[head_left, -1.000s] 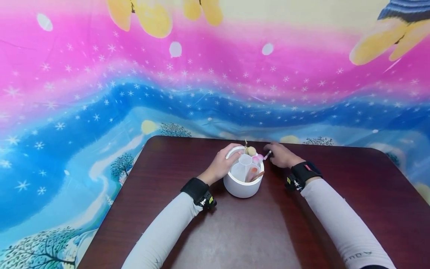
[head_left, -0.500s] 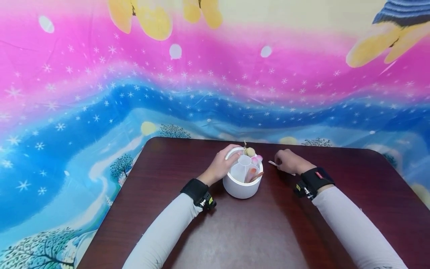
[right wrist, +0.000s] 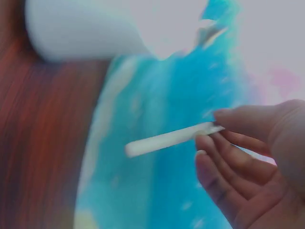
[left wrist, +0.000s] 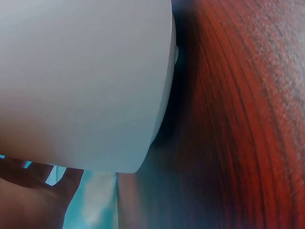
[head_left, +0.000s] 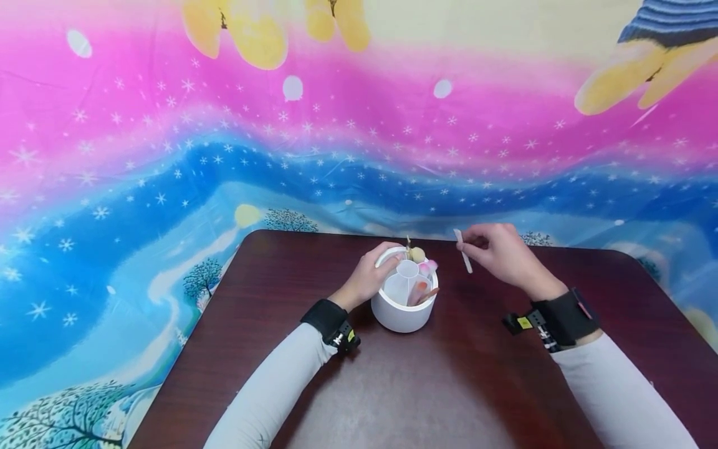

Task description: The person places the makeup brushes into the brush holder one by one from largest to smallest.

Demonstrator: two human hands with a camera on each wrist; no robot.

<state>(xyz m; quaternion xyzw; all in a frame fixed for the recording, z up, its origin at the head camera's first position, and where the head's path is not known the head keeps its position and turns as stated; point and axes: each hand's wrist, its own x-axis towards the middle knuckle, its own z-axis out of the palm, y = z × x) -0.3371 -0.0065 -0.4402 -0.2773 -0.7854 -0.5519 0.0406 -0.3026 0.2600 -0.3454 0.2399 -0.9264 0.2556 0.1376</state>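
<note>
A white round divided organizer (head_left: 401, 318) stands on the dark wooden table. My left hand (head_left: 366, 274) grips its left rim, with the thumb over the edge. In the left wrist view the organizer's smooth wall (left wrist: 90, 81) covers much of the picture, and part of the hand shows at the lower left. To the right of the organizer and above the table, my right hand (head_left: 502, 254) pinches a thin white stick (head_left: 468, 263) between thumb and fingers. Up close in the right wrist view, the white stick (right wrist: 162, 143) is slightly blurred, and its exact kind is unclear.
Inside the organizer are a pale yellow ball-shaped item (head_left: 417, 254), pink-and-white items (head_left: 428, 267), an orange-tipped piece (head_left: 421, 288) and a brown stick (head_left: 429, 296). Behind the table (head_left: 314, 262) hangs a colourful printed cloth (head_left: 359, 125).
My right hand has moved right, away from the organizer, and lifted the white stick, which now stands more upright. The left hand keeps its hold on the rim.
</note>
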